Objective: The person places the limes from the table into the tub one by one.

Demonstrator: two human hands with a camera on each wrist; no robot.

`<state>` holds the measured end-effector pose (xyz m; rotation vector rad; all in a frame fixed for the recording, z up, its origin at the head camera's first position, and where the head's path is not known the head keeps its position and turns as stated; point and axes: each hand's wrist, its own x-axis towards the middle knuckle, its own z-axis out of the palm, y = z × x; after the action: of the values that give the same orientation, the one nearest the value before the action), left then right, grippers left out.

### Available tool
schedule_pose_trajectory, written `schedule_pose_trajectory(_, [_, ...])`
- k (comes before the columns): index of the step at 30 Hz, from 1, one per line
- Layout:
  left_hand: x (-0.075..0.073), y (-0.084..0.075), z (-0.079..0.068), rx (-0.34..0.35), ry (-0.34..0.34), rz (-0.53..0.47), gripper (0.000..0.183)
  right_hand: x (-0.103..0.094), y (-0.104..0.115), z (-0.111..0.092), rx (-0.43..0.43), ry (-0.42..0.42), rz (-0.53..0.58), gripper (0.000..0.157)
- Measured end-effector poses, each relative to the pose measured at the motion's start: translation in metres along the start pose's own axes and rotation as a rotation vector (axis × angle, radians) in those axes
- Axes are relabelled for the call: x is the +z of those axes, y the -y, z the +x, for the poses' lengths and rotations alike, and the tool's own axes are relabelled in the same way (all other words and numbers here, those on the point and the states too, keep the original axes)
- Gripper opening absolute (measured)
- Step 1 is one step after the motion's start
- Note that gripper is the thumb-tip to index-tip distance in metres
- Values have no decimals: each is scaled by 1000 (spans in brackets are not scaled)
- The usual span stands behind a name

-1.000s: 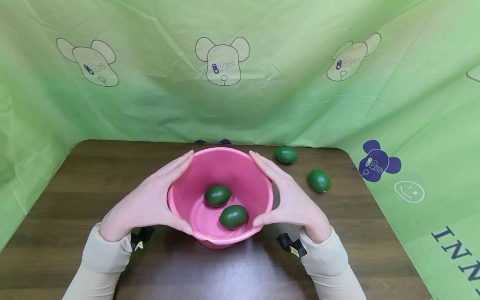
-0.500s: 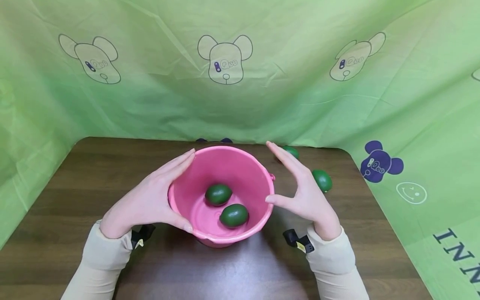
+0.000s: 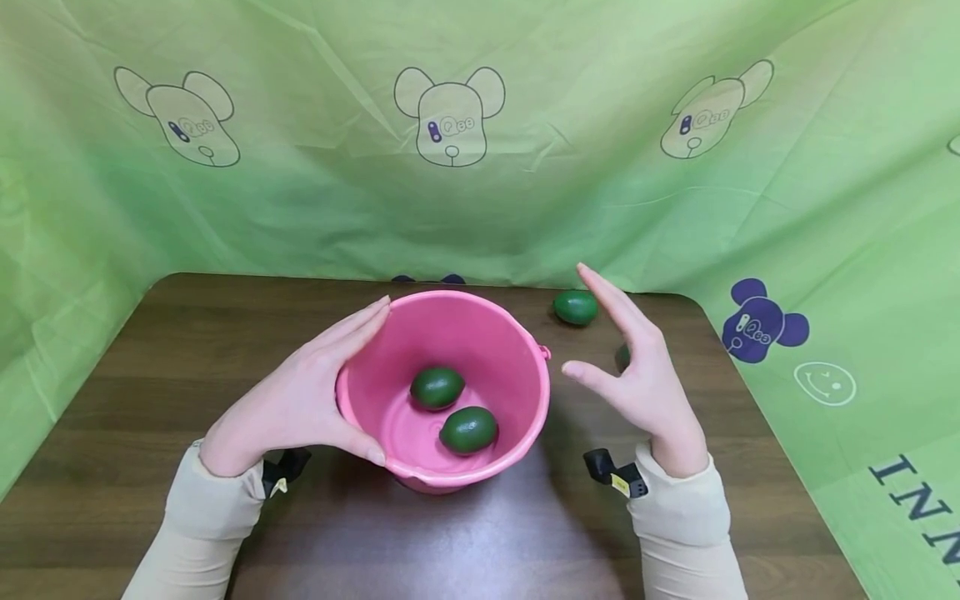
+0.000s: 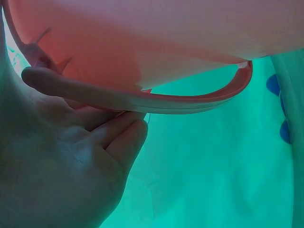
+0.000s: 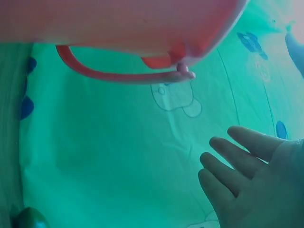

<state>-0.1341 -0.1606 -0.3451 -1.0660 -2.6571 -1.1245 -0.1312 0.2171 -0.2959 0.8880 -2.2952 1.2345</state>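
A pink bucket [image 3: 450, 329] stands upright on the table, with two dark green limes [image 3: 437, 389] on its bottom. My left hand [image 3: 300, 400] holds the bucket's left side, thumb along the near rim and fingers round the outer wall. In the left wrist view, the fingers pass behind the bucket's hanging handle [image 4: 190, 104]. Apart from the bucket, to its right, is my right hand [image 3: 648, 375], holding nothing, thumb and fingers spread. One lime [image 3: 575, 307] lies beyond the right fingertips. Another lime [image 3: 622, 357] is mostly hidden behind that hand.
The brown wooden table [image 3: 187, 350] has rounded far corners. A green printed cloth [image 3: 315, 208] hangs behind it and along both sides. Each wrist carries a small black camera, such as the right wrist camera [image 3: 617, 475].
My right hand has let go of the bucket's rim and moved away to the right, now covering most of one lime. The left hand and the bucket have stayed put.
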Motion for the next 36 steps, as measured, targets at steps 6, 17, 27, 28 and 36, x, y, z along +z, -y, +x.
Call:
schedule_pose_trajectory(6, [0,0,-1,6,-1,-1,140,-4,4,-1,42,-64,-46,73])
schedule_pose_trajectory(17, [-2,-1,0,5,2,0,140,-9,4,-3,71,-135,-59,68])
schedule_pose_trajectory(27, [-2,-1,2,-12,13,4,139,-16,5,-4,124,-194,-107,66])
schedule_pose_trajectory(28, [-2,-1,2,-11,13,0,138,-16,5,-4,131,-196,-110,67])
schedule_pose_trajectory(36, [-1,0,1,0,8,-6,138,-20,5,-3,99,-214,-99,61])
